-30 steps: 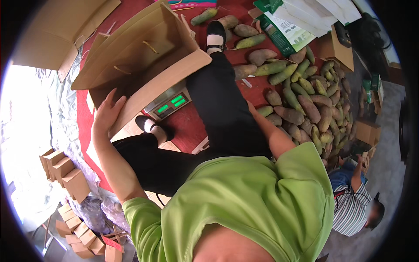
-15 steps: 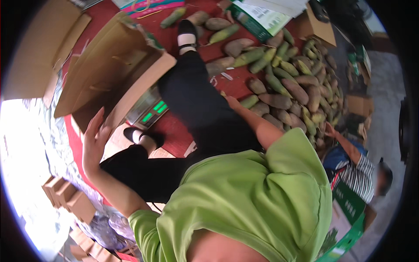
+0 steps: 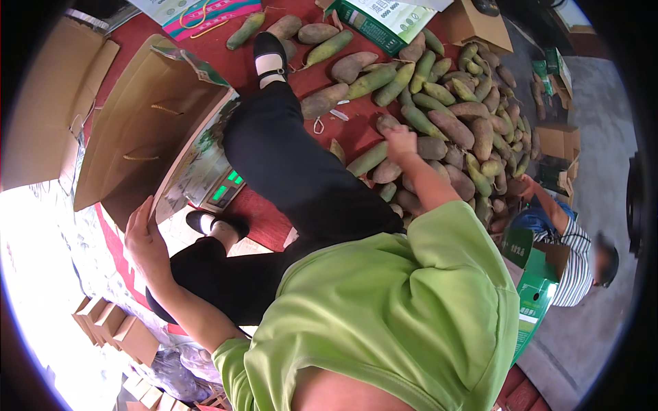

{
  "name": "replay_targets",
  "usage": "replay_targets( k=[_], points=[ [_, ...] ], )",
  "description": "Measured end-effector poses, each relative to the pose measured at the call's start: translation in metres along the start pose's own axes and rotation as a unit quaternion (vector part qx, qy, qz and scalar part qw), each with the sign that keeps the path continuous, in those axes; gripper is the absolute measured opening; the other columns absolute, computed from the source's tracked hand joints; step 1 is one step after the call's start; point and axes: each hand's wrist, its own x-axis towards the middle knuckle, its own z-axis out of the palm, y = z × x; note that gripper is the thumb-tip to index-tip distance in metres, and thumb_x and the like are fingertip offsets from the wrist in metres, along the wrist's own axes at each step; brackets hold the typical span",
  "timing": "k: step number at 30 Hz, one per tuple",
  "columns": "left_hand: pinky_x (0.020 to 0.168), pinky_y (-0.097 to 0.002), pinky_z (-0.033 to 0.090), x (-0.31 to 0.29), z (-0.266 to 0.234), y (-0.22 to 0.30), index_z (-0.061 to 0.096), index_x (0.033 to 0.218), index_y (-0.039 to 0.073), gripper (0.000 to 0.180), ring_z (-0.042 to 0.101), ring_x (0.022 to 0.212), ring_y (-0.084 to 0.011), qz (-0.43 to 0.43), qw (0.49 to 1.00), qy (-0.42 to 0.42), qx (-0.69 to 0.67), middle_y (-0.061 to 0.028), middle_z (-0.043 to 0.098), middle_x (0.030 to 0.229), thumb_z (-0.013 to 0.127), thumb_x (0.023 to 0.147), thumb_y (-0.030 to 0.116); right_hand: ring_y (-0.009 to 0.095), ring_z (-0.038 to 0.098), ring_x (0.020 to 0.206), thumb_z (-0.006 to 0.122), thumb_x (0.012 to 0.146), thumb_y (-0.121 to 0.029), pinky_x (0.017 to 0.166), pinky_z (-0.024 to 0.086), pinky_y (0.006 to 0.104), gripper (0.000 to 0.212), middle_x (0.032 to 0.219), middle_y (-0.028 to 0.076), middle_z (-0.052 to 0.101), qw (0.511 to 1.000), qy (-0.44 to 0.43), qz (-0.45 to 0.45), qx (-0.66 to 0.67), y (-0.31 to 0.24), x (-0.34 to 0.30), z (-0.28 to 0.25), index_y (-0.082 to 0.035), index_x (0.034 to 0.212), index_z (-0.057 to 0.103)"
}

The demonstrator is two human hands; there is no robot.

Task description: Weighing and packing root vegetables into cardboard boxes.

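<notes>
My left hand [image 3: 145, 246] is at the near rim of an open cardboard box [image 3: 130, 130], its fingers and thumb closed on the edge. The box is tilted with its mouth toward me, and cord handles show on its inner wall. Beneath it, a scale with a lit green display [image 3: 229, 186] is partly hidden. My right hand [image 3: 403, 144] reaches into a pile of green and earthy-brown radishes [image 3: 454, 129]. Its fingers are closed over a brownish radish [image 3: 386, 123] at the pile's left side, covering part of it.
Loose radishes [image 3: 329, 48] lie on the red floor covering around my foot. Green-and-white cartons [image 3: 377, 24] stand beyond. At right, a co-worker in a striped top [image 3: 574, 264] reaches to the pile beside a green carton [image 3: 538, 294]. Small cardboard boxes [image 3: 116, 325] stand at lower left.
My right hand has moved from beside my leg rightward and up onto a radish in the pile. My left hand has shifted along to the box's rim, its fingers drawn closer together.
</notes>
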Motion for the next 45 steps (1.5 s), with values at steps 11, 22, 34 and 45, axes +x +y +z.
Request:
replay_targets(
  k=[11, 22, 34, 45],
  points=[
    [0.084, -0.0383, 0.050, -0.002, -0.002, 0.015, 0.069, 0.107, 0.010, 0.033, 0.064, 0.097, -0.0288, 0.018, 0.998, 0.041, 0.034, -0.0086, 0.068, 0.102, 0.056, 0.080, -0.004, 0.022, 0.046, 0.120, 0.055, 0.089, -0.024, 0.093, 0.036, 0.0487, 0.030, 0.126, 0.002, 0.051, 0.965, -0.106, 0.087, -0.222, 0.076, -0.008, 0.018, -0.019, 0.119, 0.058],
    [0.088, -0.0377, 0.048, -0.002, -0.007, 0.013, 0.068, 0.104, 0.010, 0.032, 0.064, 0.097, -0.0272, 0.038, 0.998, 0.046, 0.029, -0.0056, 0.069, 0.099, 0.056, 0.076, 0.000, 0.029, 0.051, 0.121, 0.075, 0.070, -0.032, 0.095, 0.043, 0.0484, 0.047, 0.125, 0.011, 0.056, 0.965, -0.163, 0.089, -0.185, 0.050, -0.005, -0.021, -0.012, 0.110, 0.063],
    [0.088, -0.0381, 0.047, -0.004, -0.011, 0.004, 0.067, 0.107, 0.010, 0.029, 0.063, 0.097, -0.0251, 0.040, 0.999, 0.016, 0.008, -0.0054, 0.068, 0.100, 0.055, 0.080, 0.005, 0.025, 0.060, 0.099, 0.083, 0.053, -0.027, 0.087, 0.047, 0.0346, 0.081, 0.107, 0.016, 0.063, 0.854, -0.140, 0.072, 0.495, -0.008, 0.041, -0.116, 0.011, 0.120, 0.055],
    [0.084, -0.0389, 0.049, -0.008, -0.010, 0.004, 0.068, 0.107, 0.010, 0.030, 0.064, 0.096, -0.0253, 0.052, 0.998, 0.005, 0.022, -0.0055, 0.068, 0.100, 0.055, 0.080, 0.005, 0.018, 0.059, 0.096, 0.080, 0.059, -0.027, 0.088, 0.045, 0.0319, 0.066, 0.104, 0.008, 0.063, 0.818, 0.080, -0.333, 0.462, -0.139, 0.000, -0.408, -0.001, 0.115, 0.058]
  ],
)
